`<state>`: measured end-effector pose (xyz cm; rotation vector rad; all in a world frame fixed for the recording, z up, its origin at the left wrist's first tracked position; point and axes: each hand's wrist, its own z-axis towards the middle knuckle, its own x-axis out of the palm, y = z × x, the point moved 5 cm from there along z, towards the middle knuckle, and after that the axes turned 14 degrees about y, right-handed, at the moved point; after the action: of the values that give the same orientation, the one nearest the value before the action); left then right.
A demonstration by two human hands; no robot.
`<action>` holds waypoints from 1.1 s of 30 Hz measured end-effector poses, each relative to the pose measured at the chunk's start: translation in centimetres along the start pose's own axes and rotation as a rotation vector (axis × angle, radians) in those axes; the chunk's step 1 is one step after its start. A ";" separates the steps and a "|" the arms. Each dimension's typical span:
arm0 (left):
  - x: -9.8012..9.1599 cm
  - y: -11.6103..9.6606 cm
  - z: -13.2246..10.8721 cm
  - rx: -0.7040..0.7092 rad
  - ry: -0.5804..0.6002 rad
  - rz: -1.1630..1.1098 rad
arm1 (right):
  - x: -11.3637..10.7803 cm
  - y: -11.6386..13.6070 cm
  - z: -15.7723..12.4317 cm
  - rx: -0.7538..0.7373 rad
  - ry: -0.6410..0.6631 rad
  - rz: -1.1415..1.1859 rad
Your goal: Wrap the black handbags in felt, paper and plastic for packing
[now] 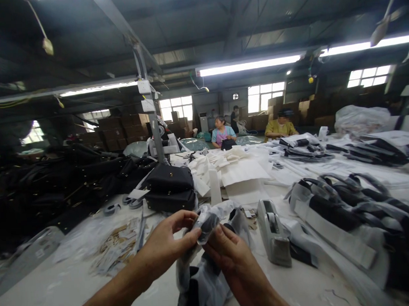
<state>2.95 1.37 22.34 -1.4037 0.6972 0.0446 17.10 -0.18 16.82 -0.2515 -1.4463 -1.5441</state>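
A black bag part wrapped in translucent white plastic (216,287) lies on the white table in front of me, its wrapped strap raised in a loop. My left hand (176,239) pinches the plastic wrapping on the strap between thumb and fingers. Close on its right, my right hand (232,256) holds the same wrapping, fingers curled and thumb on top. A grey tape dispenser (274,236) stands just right of my hands. Small brown and white tags (115,249) lie in a pile to the left.
Black bags (170,184) are stacked behind my left hand, near a metal post (156,137). White sheets (243,171) cover the table's middle. Wrapped black bags (348,209) fill the right side. A dark heap (72,182) lies far left. People sit across the table.
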 end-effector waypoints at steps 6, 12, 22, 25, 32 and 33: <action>0.2 0.1 -0.2 -0.043 0.010 -0.014 | -1.4 -1.0 -0.4 0.073 -0.068 -0.053; 0.6 -0.1 0.0 0.007 -0.015 -0.014 | 0.0 -0.5 0.3 -0.020 -0.020 -0.081; 0.5 0.4 0.0 -0.008 -0.082 -0.122 | -0.6 -0.7 0.9 -0.010 -0.006 -0.003; 0.7 0.3 -0.1 -0.025 -0.073 -0.131 | -0.5 -0.7 1.1 -0.006 0.014 0.016; 0.8 0.5 -0.2 -0.028 -0.051 -0.205 | -2.1 -0.9 1.6 0.011 -0.114 -0.060; 0.8 0.5 -0.2 -0.032 -0.047 -0.228 | -2.3 -0.8 1.5 0.020 -0.137 -0.060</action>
<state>3.25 0.97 21.51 -1.5008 0.4959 -0.0905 16.99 2.07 15.06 -0.3097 -1.5881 -1.5854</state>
